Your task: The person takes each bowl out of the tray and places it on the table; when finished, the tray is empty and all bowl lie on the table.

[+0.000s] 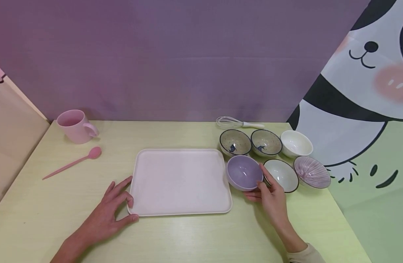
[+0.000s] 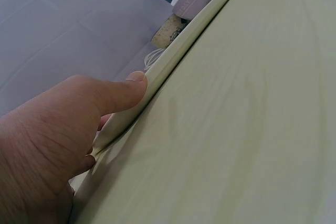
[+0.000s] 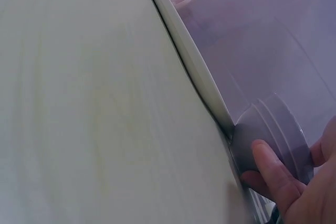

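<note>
My right hand [image 1: 273, 199] grips a purple bowl [image 1: 244, 172] by its right side, thumb near the rim and fingers against the outer wall below. In the right wrist view the bowl [image 3: 270, 135] is tilted beside the end of the tray [image 3: 194, 61]. A white rectangular tray [image 1: 181, 182] lies flat on the table. My left hand [image 1: 106, 215] holds its front left corner, with the thumb at the front edge and bent fingers along the left side. The left wrist view shows that thumb [image 2: 123, 94] against the tray's rim.
Close around the purple bowl stand two speckled bowls [image 1: 235, 142], a plain white bowl [image 1: 297, 143], a dark-rimmed white bowl [image 1: 281, 175] and a striped bowl [image 1: 311, 171]. A whisk [image 1: 240, 122] lies behind them. At left are a pink mug [image 1: 75, 126] and pink spoon [image 1: 73, 163].
</note>
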A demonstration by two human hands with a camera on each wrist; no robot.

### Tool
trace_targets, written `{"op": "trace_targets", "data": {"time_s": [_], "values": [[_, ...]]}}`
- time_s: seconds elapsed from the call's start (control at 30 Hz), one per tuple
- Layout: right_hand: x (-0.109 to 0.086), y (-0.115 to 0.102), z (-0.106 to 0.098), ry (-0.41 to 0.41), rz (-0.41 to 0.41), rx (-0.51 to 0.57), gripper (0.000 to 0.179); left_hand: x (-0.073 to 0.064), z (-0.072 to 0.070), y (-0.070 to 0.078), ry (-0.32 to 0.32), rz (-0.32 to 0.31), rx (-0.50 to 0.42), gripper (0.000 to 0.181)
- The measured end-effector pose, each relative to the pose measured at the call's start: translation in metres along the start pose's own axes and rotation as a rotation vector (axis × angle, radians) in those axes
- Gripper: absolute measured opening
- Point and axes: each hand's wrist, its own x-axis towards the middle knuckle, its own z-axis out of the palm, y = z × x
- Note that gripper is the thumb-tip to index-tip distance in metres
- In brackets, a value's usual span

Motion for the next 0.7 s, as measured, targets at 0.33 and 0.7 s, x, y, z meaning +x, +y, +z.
{"op": "trace_targets", "data": {"time_s": [0.33, 0.7], "values": [[0.002, -0.002, -0.005, -0.051, 0.006, -0.114, 0.061, 0.002, 0.001, 0.002, 0.012, 0.013, -0.003, 0.041], [0.001, -0.004, -0.010, -0.138, 0.054, -0.174, 0.064, 0.003, -0.001, 0.003, -0.007, -0.003, -0.020, 0.039]]}}
